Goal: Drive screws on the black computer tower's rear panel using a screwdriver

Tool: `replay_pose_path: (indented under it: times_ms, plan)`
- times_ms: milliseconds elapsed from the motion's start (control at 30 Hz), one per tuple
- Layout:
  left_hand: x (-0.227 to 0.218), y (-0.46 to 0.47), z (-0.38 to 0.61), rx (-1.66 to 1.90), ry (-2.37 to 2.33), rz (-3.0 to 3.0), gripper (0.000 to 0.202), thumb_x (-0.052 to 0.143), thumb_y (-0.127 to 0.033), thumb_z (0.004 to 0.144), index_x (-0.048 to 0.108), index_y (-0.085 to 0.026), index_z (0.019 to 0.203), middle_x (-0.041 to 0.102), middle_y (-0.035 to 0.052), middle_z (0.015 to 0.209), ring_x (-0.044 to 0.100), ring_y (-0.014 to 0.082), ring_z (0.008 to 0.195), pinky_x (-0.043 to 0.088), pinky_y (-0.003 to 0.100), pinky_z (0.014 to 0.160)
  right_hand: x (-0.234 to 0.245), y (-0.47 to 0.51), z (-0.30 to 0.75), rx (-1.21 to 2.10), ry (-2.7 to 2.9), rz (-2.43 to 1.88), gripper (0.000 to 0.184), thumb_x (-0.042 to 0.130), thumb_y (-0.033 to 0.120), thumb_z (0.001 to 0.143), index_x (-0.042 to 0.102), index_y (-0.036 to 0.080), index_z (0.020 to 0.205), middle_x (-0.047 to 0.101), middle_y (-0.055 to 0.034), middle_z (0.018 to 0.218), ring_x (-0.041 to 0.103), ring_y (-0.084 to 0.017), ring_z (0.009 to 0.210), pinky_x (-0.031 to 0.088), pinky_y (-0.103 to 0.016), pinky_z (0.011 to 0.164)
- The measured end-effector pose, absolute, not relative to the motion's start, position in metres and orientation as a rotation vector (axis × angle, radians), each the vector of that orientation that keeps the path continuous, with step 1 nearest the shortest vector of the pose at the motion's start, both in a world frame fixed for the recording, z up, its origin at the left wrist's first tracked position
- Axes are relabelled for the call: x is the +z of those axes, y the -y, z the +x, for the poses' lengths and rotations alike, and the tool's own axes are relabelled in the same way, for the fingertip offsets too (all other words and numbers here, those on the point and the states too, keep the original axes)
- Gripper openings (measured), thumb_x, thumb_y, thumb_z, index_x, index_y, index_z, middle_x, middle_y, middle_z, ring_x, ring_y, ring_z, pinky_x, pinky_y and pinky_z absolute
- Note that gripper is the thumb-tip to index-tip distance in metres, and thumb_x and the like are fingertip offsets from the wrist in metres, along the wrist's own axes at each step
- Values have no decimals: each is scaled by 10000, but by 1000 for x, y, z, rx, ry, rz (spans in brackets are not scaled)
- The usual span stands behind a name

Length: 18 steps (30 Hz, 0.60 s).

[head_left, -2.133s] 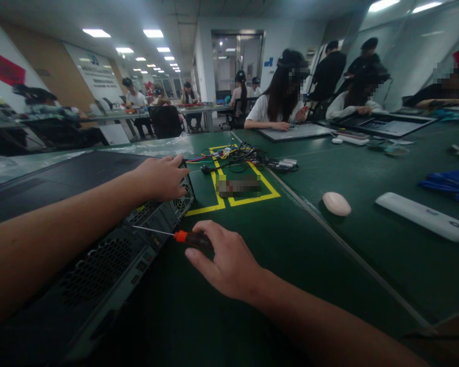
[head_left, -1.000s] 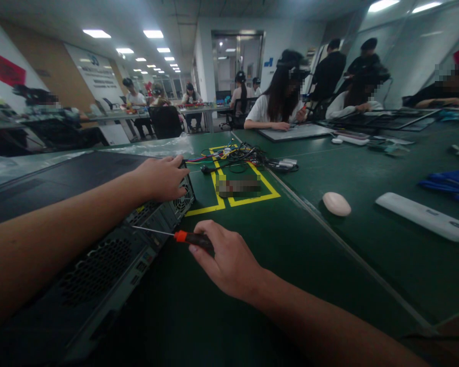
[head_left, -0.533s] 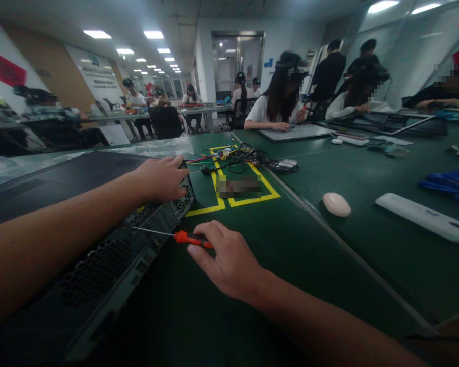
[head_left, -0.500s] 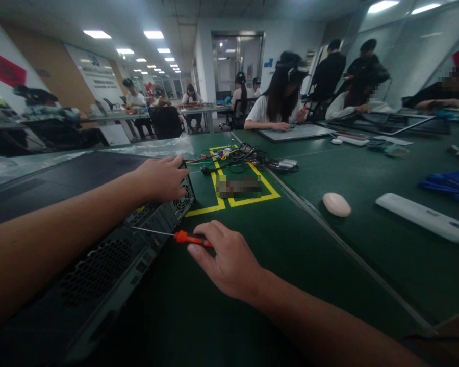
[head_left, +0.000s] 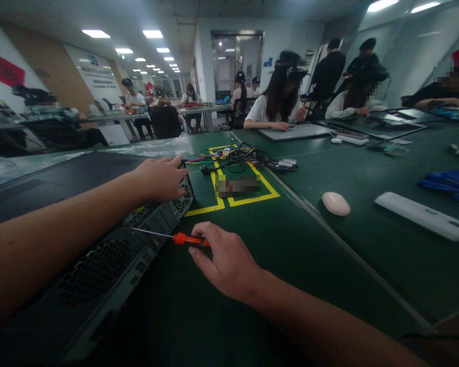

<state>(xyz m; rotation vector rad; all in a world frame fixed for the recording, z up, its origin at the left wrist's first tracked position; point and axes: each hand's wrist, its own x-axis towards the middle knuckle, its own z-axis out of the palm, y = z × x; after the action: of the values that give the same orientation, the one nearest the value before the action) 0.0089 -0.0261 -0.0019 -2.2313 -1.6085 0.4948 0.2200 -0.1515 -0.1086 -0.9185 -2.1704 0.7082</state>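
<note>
A black desktop computer case [head_left: 80, 176] lies on its side at the left, its rear panel with vent holes and ports turned toward my right hand. My left hand [head_left: 164, 178] rests on the case's upper corner above the round fan grille [head_left: 181, 200], fingers stretched out and apart. In my right hand [head_left: 229, 260] is a screwdriver [head_left: 187, 239] with an orange and black handle, fingers closed round the handle's end. Its long thin shaft points left, and the tip meets the rear panel under my left forearm. What the tip touches is too small to make out.
Tangled cables [head_left: 248, 155] lie beyond the case, near yellow tape [head_left: 252, 203] on the green table [head_left: 309, 280]. Rightward are a pale oval object [head_left: 335, 203], a long white device [head_left: 423, 216] and blue cloth [head_left: 449, 184]. Co-workers sit across the table.
The screwdriver handle has shifted very slightly left in the picture and its angle has changed a little. My left hand stays on the case. The view has moved slightly.
</note>
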Motion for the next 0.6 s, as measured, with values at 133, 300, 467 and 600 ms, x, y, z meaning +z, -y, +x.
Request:
replay_pose_path:
  times_ms: [133,300,467,600]
  plan:
    - [-2,27,9,506,1595,-2227,707,535,-507,990,591,-199,1624,414,237,1777,528,457,1537,530,572,1147,-108,151,219,693,2186,-939,189,642,265,1062,635,235,1248,732,-47,1087,666,-200,862,464,-347,774]
    - [-2,27,9,476,1643,-2242,713,547,-506,981,591,-211,1629,384,206,1809,500,465,1561,494,583,1192,-105,151,219,706,2185,-936,174,642,257,1062,636,227,1234,723,-44,1068,658,-195,849,448,-341,755]
    - [-2,27,10,508,1611,-2229,722,521,-508,993,575,-189,1638,388,236,1795,519,461,1547,510,574,1171,-106,151,220,714,2182,-934,165,633,277,1071,637,223,1227,714,-39,1044,641,-189,820,441,-345,739]
    - [-1,28,10,492,1610,-2236,708,526,-508,987,598,-197,1619,402,232,1787,524,465,1541,520,574,1162,-105,151,221,715,2179,-927,161,632,296,1073,637,229,1219,717,-40,1059,660,-199,861,454,-353,759]
